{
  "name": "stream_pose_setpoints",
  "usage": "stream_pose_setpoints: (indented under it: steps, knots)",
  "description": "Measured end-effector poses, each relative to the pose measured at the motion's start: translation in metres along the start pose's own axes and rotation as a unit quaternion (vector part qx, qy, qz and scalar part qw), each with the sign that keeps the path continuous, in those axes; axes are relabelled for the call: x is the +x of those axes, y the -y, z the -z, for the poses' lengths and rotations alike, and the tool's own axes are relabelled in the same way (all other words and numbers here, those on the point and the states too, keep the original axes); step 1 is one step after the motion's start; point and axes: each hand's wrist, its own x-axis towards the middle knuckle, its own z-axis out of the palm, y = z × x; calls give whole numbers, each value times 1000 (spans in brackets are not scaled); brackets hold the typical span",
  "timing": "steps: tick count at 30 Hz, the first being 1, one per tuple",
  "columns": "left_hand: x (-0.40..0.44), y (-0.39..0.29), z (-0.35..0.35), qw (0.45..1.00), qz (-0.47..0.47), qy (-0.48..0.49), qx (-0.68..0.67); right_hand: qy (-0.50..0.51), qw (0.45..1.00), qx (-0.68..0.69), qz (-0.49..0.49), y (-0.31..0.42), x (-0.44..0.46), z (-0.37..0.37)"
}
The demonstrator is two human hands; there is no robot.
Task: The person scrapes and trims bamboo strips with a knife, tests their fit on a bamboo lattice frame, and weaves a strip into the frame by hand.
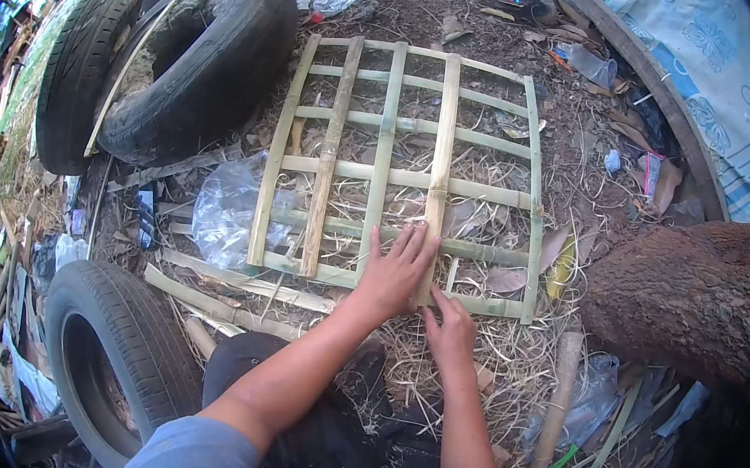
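Observation:
A lattice of split bamboo strips (pixel 385 147) lies on the ground in front of me, its long strips crossed by several others. My left hand (pixel 397 269) rests on the lower part of the lattice, fingers spread over a pale upright strip (pixel 443 149). At the bottom end of that same strip is my right hand (pixel 450 326), its thumb and fingers bent around the strip's end near the lowest crosspiece. Part of the strip's end is hidden by the fingers.
Tires (pixel 219 59) stand at the upper left, another (pixel 107 356) at the lower left. A tree trunk (pixel 682 301) juts in from the right. Loose bamboo strips (pixel 228 310), shavings, a clear plastic bag (pixel 230 208) and a bamboo piece (pixel 550 416) lie around the lattice.

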Motion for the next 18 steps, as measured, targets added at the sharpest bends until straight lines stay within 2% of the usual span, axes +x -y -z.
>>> stream_pose_setpoints:
  steps: [12, 18]
  knots:
    - [1, 3, -18, 998, -2, -67, 6, -2, 1000, -14, 2, 1, -1, 0]
    - [-1, 2, -13, 999, 2, -54, -2, -2, 1000, -27, 6, 2, -1, 1]
